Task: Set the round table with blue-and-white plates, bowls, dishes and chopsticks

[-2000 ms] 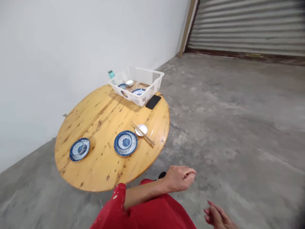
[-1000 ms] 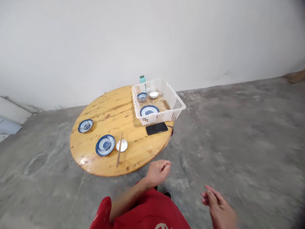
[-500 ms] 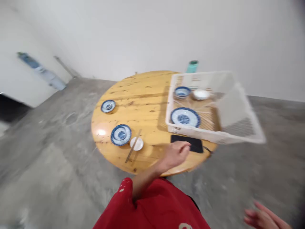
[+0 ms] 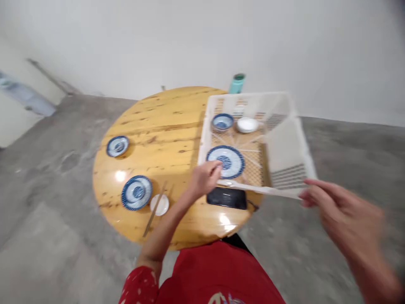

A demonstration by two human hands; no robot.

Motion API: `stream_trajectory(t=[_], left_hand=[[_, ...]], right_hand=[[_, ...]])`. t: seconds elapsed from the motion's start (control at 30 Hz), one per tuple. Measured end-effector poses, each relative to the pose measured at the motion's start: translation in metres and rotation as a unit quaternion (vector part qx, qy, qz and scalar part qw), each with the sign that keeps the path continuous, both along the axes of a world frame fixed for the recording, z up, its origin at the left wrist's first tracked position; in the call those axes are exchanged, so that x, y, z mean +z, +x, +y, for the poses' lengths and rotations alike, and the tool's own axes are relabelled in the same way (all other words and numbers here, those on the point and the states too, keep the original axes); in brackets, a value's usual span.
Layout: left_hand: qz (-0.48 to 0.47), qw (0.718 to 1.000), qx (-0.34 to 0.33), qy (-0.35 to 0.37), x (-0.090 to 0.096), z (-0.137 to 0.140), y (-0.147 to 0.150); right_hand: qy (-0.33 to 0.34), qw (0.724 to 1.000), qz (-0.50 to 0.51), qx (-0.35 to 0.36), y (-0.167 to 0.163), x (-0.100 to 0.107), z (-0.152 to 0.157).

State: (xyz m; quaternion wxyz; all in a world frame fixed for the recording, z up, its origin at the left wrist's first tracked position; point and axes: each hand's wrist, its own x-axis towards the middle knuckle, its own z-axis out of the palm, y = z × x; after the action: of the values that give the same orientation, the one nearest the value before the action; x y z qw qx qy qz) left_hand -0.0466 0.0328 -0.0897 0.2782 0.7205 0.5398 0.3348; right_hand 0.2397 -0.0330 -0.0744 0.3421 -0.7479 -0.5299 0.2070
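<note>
A white plastic basket (image 4: 278, 192) stands on the right part of the round wooden table, its right side reaching past the table edge. My left hand (image 4: 205, 179) is closed at its front left corner, covering that corner. At the front right corner, my right hand (image 4: 344, 217) pinches the rim; it is slightly blurred. Inside the basket lie a blue-and-white plate (image 4: 232, 168), a blue-rimmed bowl (image 4: 222, 121) and some white dishes (image 4: 247, 125).
On the wooden table (image 4: 164, 139) sit a blue-and-white plate with a bowl (image 4: 137, 193), a smaller dish stack (image 4: 117, 146), and chopsticks (image 4: 155, 211) across a white dish (image 4: 163, 205). A black phone (image 4: 226, 197) lies before the basket. Behind it stands a teal bottle (image 4: 236, 84).
My left hand has moved from above the phone to the basket's front left corner. My right hand has come up from the lower right to the front right corner. The view has shifted right.
</note>
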Motion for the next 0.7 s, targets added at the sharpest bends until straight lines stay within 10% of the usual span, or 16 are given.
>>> stream_trajectory(t=[0.27, 0.43, 0.7], left_hand=[[0.233, 0.969, -0.007, -0.077, 0.008, 0.131, 0.037], [0.338, 0.933, -0.049, -0.115, -0.02, 0.191, 0.072], [0.308, 0.935, -0.029, -0.172, -0.065, 0.256, 0.143]], right_hand=[[-0.038, 0.991, 0.024, 0.127, 0.01, -0.006, 0.173], [-0.159, 0.949, -0.23, 0.147, 0.012, -0.044, 0.251], [-0.269, 0.906, -0.294, 0.145, 0.019, -0.085, 0.32]])
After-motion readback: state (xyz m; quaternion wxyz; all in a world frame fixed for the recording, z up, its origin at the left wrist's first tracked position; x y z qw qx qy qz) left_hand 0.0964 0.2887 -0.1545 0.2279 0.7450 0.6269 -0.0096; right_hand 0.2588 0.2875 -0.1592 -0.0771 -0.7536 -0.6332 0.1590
